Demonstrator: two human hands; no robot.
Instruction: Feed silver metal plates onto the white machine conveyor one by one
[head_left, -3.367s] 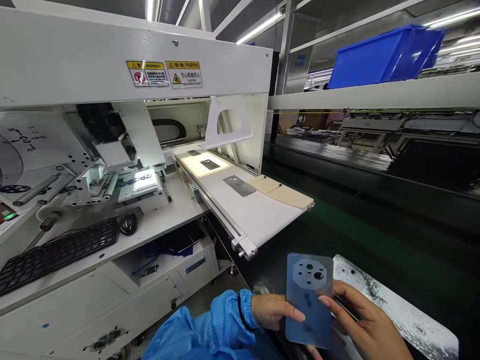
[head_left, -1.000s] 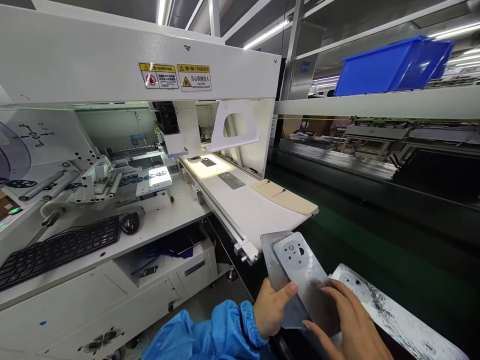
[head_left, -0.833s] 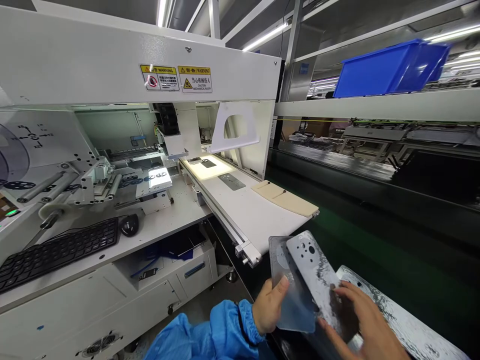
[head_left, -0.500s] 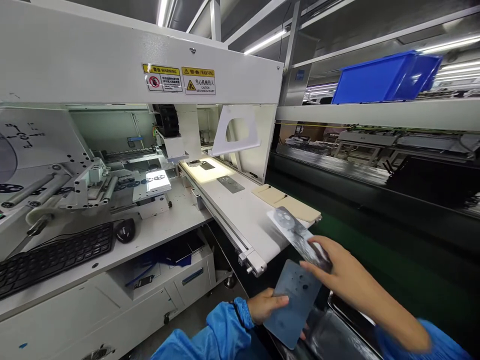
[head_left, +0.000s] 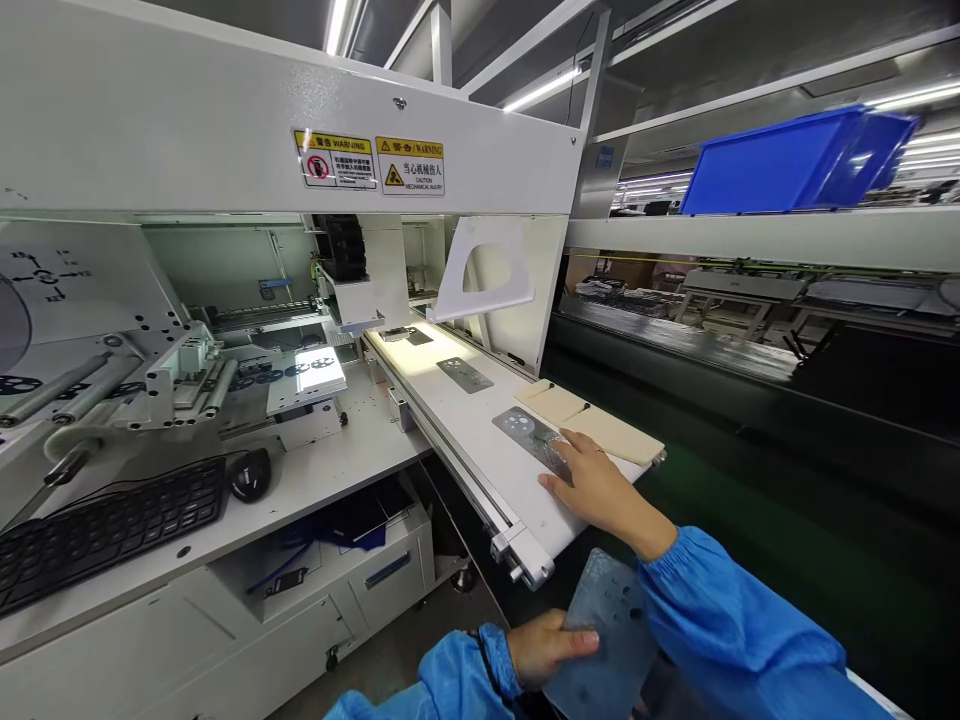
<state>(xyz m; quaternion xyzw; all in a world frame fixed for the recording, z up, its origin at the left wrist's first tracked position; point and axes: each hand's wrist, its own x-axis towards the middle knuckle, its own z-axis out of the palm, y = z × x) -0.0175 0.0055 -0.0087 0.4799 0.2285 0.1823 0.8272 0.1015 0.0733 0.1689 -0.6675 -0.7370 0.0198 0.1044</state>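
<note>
A grey phone back cover (head_left: 525, 428) with a round camera area lies on the white conveyor belt (head_left: 480, 440). My right hand (head_left: 592, 485) grips its near end, thumb on one side and fingers on the other. Lower down, my left hand (head_left: 551, 645) holds a blue-grey phone back cover (head_left: 611, 625) with several camera holes, thumb on top. Whether more covers lie under it I cannot tell. Farther up the belt rests another cover (head_left: 465, 375), and beyond it a darker one (head_left: 418, 336) sits in the lit part under the machine.
A beige board (head_left: 589, 420) lies along the belt's right side. To the left are a black keyboard (head_left: 112, 520), a mouse (head_left: 250, 474) and the machine's rollers (head_left: 97, 380). A white machine hood (head_left: 225, 110) overhangs the belt. Blue bins (head_left: 780, 160) stand on a shelf.
My right hand has moved forward and left with its cover, which now lies on the belt instead of tilted in the air. My left hand still holds the other cover.
</note>
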